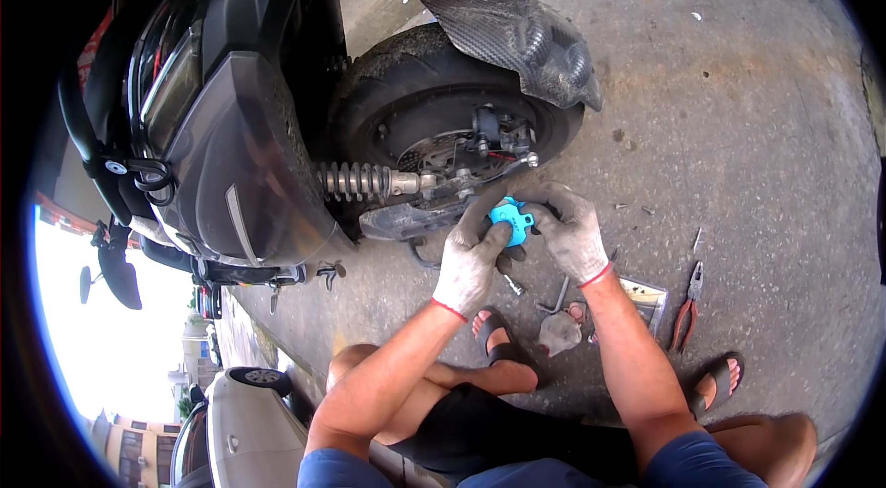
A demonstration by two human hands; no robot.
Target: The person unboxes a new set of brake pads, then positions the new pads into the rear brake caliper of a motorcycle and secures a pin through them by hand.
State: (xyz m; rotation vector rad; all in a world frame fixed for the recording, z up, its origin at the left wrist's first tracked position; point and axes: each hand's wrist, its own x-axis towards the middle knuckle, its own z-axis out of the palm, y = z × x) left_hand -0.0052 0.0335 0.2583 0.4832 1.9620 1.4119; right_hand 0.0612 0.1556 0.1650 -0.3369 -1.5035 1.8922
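My left hand (469, 259), in a white glove with grey fingers, pinches a bright blue brake pad (513, 219) between thumb and fingers. My right hand (574, 237), gloved the same way, has its fingers closed on the pad's right edge. Whether a second pad lies behind it I cannot tell. Just beyond my hands is the scooter's rear wheel (369, 110), with its brake disc (434, 151) and a dark brake caliper (498, 130). A coil-spring shock absorber (355, 182) runs to the left of the disc.
Red-handled pliers (684, 324), a hex key (555, 302), a crumpled rag (559, 333) and a clear-edged package (649, 298) lie on the concrete near my feet. A loose dark mudguard (517, 36) sits over the tyre. A white car (249, 437) stands at lower left.
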